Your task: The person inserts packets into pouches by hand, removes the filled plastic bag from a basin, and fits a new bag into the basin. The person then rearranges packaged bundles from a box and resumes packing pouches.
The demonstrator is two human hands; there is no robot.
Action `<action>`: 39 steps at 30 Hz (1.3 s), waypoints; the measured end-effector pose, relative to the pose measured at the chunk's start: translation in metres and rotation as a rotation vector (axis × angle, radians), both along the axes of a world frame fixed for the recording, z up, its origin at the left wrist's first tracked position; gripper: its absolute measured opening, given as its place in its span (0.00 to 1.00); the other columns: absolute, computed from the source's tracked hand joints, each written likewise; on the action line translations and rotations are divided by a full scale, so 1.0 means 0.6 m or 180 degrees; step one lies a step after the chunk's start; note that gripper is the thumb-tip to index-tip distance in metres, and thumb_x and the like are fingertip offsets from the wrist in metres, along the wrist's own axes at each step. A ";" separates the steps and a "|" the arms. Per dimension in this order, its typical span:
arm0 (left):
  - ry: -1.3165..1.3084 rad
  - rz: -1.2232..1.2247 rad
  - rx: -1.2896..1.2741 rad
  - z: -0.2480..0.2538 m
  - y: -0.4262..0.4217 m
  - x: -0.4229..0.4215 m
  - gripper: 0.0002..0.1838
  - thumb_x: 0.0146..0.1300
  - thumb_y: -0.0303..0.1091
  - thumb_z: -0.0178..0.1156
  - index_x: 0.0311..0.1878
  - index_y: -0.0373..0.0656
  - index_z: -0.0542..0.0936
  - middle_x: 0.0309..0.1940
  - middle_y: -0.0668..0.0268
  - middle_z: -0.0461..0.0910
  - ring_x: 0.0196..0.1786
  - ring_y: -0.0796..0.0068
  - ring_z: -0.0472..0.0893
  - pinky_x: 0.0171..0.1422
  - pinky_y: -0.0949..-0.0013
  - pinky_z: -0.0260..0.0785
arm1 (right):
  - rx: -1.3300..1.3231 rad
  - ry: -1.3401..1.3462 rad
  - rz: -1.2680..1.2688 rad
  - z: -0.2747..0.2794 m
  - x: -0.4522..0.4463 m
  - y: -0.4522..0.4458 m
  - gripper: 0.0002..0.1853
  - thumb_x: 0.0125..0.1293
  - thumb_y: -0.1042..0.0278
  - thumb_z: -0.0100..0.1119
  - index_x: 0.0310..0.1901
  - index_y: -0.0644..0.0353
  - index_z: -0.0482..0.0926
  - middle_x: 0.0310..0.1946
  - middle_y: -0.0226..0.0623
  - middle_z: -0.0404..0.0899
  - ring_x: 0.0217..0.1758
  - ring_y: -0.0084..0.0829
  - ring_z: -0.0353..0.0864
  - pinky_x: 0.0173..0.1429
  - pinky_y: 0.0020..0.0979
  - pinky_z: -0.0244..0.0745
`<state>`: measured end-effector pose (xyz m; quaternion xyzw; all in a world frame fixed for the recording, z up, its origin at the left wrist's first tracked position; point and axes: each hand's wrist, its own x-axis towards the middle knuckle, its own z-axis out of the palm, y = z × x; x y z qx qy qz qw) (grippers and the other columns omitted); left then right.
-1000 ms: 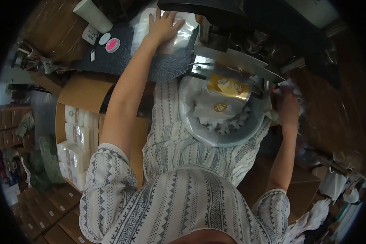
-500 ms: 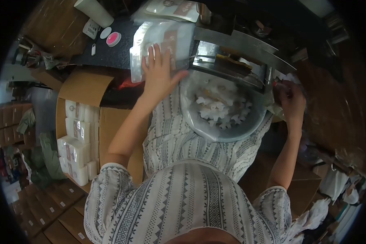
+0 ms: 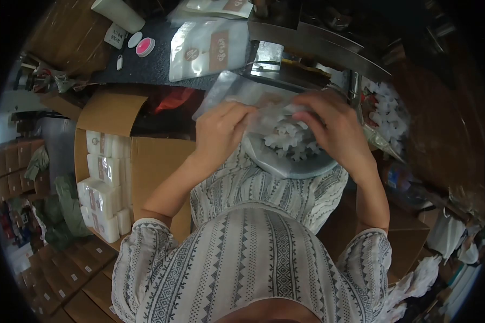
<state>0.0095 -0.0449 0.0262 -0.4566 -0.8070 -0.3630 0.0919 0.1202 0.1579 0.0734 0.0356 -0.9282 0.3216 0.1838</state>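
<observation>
My left hand (image 3: 218,132) pinches the edge of a clear plastic bag (image 3: 221,89), which spreads out above the bowl. Close by on the right, my right hand (image 3: 334,124) has its fingers curled over the bowl, blurred by motion; what lies between its fingertips is hard to make out. A grey-blue bowl (image 3: 302,173) rests on the lap with white flower-shaped pieces (image 3: 285,141) in it. Behind the hands stands a machine with a metal plate (image 3: 267,54). Another printed bag (image 3: 207,51) lies flat on the dark table (image 3: 156,64).
An open carton (image 3: 110,110) of white packages (image 3: 99,196) stands at the left. A pink round container (image 3: 145,47) and a white cup (image 3: 118,15) are on the table. More white pieces (image 3: 388,116) lie at the right, by the machine.
My left hand has come off the bag stack toward me with a clear bag. My right hand has moved left from beside the machine to over the bowl.
</observation>
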 end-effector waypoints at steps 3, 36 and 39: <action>-0.0717 -0.0509 -0.0205 -0.017 0.021 0.008 0.04 0.58 0.30 0.62 0.34 0.41 0.82 0.28 0.58 0.79 0.30 0.58 0.79 0.32 0.64 0.70 | -0.0652 -0.0661 -0.0092 -0.007 0.002 0.004 0.11 0.61 0.73 0.62 0.45 0.62 0.80 0.38 0.39 0.82 0.38 0.32 0.82 0.42 0.29 0.75; 0.0945 0.1262 -0.0246 -0.072 -0.012 -0.136 0.07 0.56 0.27 0.61 0.39 0.40 0.79 0.31 0.58 0.76 0.35 0.54 0.78 0.37 0.59 0.69 | -0.0663 -0.0174 -0.0299 -0.017 -0.018 0.007 0.12 0.57 0.79 0.62 0.43 0.62 0.79 0.35 0.38 0.81 0.40 0.29 0.80 0.45 0.28 0.75; 0.0910 0.0543 -0.0104 -0.065 -0.004 -0.128 0.07 0.57 0.27 0.61 0.39 0.41 0.80 0.30 0.58 0.76 0.32 0.53 0.78 0.36 0.58 0.69 | -0.0415 -0.0021 -0.0341 -0.021 -0.019 0.009 0.13 0.57 0.79 0.62 0.44 0.62 0.78 0.39 0.39 0.81 0.42 0.33 0.81 0.46 0.30 0.76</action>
